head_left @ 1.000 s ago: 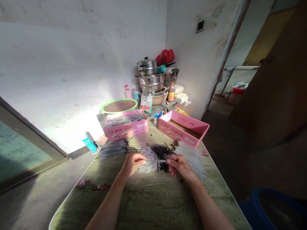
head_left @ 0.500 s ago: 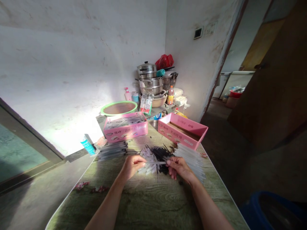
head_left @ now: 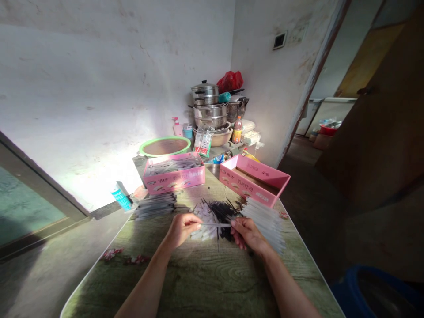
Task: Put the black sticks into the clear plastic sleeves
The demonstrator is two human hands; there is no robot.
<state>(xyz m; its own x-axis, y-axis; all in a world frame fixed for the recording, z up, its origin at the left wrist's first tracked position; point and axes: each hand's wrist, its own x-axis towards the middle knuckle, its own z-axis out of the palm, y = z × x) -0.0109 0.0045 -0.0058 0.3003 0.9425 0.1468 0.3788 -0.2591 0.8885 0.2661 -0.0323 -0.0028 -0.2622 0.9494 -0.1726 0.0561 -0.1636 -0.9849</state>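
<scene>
A slim translucent tube, resembling a pen barrel, is stretched level between my hands above the table. Its left end is pinched by my left hand, thumb against fingers. At the other end, my right hand closes on the tube with thumb and forefinger; whether it also holds a small dark piece is hard to make out. Just beyond the tube lie a heap of short white pieces and a heap of thin black pieces. Clear empty-looking tubes are stacked right of my right hand. Greyish, dark-cored tubes lie to the left.
Filled with similar tubes, one pink box stands at the table's far left; another pink box is at the far right. Behind are a green-rimmed round tray, stacked pots and a bottle. A blue bin stands lower right.
My hands keep the same hold on the tube, with hardly any movement. The view has shifted slightly, so the background sits a little higher and further right.
</scene>
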